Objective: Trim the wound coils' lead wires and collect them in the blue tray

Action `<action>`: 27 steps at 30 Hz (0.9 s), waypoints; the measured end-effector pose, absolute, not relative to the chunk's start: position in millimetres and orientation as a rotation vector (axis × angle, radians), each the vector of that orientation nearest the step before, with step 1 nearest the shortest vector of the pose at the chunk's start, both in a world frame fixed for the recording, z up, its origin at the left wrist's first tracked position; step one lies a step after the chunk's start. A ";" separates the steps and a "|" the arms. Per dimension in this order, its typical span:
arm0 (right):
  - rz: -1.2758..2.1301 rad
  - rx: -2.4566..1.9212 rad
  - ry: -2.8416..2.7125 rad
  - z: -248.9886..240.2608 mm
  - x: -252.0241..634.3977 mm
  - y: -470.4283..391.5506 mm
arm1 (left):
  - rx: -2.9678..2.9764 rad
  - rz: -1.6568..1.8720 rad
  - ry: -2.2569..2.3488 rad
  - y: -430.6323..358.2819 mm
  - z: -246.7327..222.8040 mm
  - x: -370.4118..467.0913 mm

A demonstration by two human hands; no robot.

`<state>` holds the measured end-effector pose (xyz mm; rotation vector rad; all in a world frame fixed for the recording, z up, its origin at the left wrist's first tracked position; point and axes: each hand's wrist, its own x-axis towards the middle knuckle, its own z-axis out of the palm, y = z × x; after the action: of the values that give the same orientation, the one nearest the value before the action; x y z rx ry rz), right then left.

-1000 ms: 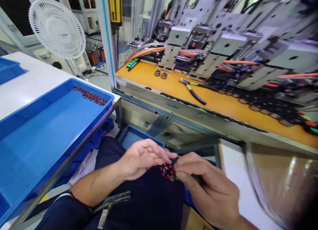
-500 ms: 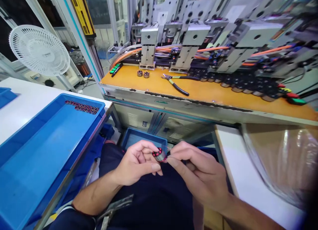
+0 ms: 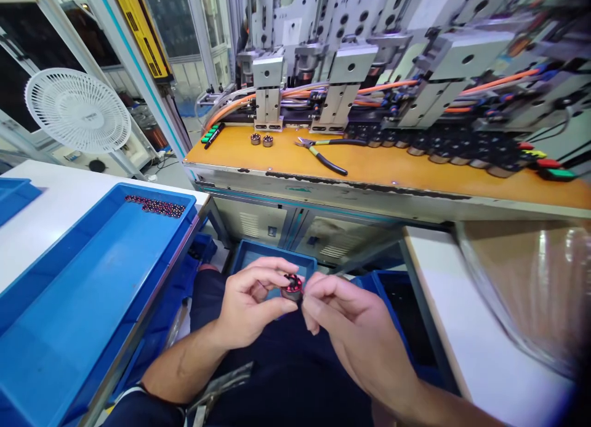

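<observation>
A big metal machine stands at the back of the room, behind an orange bench, and a white fan is off to the left. The small round part is up in front of the person's lap, between the two hands. The left hand is clamped on it, thumb on the near side and fingers on the far side. The right hand has its fingers bunched just beside the part — I cannot tell if they pinch something or only touch it.

The part looks hard and stiff, with a metal side and red and black bits on top. I guess it is light, but a little heavy for how small it is. The smooth side may slip a bit, so the best place to hold it is around that metal side. The red bits look easier to hurt, so fingers should go softly there.

The long blue tray sits on the white table. A bunch of little red and dark parts lies in its far right corner. A second tray shows at the left edge. A blue box is down low past the hands, and another bin is on the right — too dark inside to tell what it holds.
</observation>
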<state>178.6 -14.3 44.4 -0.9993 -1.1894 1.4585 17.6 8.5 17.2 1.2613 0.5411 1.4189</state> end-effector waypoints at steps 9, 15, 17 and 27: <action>1.855 -0.880 -0.986 33.0 174.1 -11.3 | 1.101 1.360 0.511 8.8 12.8 14.4; 1.568 -0.794 -1.221 21.8 172.3 -11.4 | 0.838 1.252 0.478 13.3 9.3 20.4; 1.163 -0.840 -1.417 22.9 174.1 -7.9 | 0.663 1.229 0.593 16.8 3.1 24.3; -0.467 -0.698 -1.988 16.7 204.4 14.0 | 1.840 1.478 1.050 -12.5 30.5 18.9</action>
<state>204.4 14.0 16.7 -0.6981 -1.9883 -0.4670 18.9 -12.5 30.5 1.8395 1.0495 1.4784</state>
